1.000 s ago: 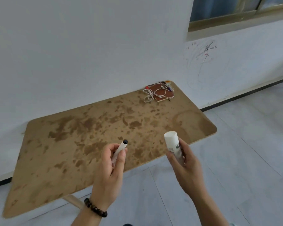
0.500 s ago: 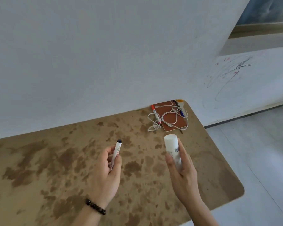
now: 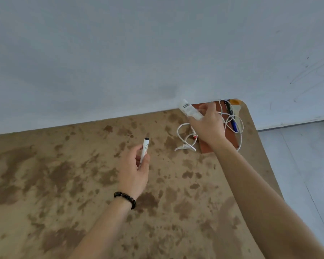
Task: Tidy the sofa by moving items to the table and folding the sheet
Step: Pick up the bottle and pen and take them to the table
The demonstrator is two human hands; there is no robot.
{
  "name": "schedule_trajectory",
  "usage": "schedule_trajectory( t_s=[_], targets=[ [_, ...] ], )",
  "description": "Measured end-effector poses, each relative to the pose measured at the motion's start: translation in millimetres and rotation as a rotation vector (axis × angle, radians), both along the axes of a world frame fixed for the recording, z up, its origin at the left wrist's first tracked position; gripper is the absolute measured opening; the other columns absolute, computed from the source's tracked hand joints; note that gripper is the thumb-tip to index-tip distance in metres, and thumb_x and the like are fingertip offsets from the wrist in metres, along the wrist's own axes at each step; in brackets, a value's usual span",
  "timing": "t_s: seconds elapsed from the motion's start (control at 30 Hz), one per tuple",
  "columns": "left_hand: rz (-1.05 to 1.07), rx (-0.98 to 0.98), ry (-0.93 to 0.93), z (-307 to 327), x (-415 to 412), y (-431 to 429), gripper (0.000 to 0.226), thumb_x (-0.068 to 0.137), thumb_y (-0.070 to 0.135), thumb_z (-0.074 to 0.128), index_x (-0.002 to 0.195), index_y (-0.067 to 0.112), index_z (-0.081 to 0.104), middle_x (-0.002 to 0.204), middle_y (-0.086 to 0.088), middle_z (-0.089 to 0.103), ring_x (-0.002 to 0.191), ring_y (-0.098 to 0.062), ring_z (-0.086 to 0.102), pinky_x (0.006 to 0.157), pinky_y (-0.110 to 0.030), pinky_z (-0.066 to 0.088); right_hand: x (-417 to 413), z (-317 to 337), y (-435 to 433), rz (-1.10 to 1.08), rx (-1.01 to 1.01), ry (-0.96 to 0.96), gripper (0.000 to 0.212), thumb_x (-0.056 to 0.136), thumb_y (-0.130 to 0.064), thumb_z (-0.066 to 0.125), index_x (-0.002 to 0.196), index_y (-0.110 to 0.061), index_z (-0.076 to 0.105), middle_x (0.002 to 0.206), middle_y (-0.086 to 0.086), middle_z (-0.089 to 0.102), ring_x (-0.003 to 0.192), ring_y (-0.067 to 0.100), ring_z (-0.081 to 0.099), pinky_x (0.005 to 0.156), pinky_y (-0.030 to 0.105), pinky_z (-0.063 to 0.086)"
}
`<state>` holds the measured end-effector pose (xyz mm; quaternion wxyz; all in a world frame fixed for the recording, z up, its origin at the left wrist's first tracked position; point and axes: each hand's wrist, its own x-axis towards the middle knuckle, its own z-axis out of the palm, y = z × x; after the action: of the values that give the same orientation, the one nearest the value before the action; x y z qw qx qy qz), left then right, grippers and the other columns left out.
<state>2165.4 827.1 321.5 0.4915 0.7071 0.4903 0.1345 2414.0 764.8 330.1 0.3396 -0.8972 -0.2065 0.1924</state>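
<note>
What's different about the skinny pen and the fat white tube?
The pen is thin with a black cap; the white tube is thicker, with a barcode. The left hand holds the pen over the middle of the table; the right hand holds the tube at the far corner, above the brown notebook. Both are mostly white.

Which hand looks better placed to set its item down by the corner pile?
Right. The right hand, gripping the white tube, hovers over the notebook and cable; the left hand holds its marker mid-table.
</note>
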Motion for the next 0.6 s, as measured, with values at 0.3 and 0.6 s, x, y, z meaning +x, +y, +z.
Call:
schedule_trajectory(
  t_s=[0.3,0.6],
  targets=[
    [0.202,-0.137,0.062,-21.4,6.5,0.9,0.026,0.099,0.029,0.054,0.12,0.043,0.047,0.079,0.004,0.06,0.07,-0.011,0.069,0.05,-0.011,0.046,58.5,-22.5,73.3,0.332,-0.277,-0.059,0.054,0.076,-0.014,0.073,0.128,-0.016,0.058,0.124,0.008,0.055,0.106,0.027,0.058,0.076,0.029,0.044],
    [0.262,-0.178,0.01,-32.0,43.5,16.9,0.022,0.099,0.021,0.056,0.115,0.035,0.053,0.081,0.002,0.059,0.065,-0.01,0.066,0.053,-0.02,0.055,41.0,-44.2,68.8,0.139,0.013,-0.133,0.038,0.083,-0.028,0.072,0.113,-0.014,0.054,0.1,0.004,0.066,0.087,0.027,0.061,0.07,0.028,0.035]
  ],
)
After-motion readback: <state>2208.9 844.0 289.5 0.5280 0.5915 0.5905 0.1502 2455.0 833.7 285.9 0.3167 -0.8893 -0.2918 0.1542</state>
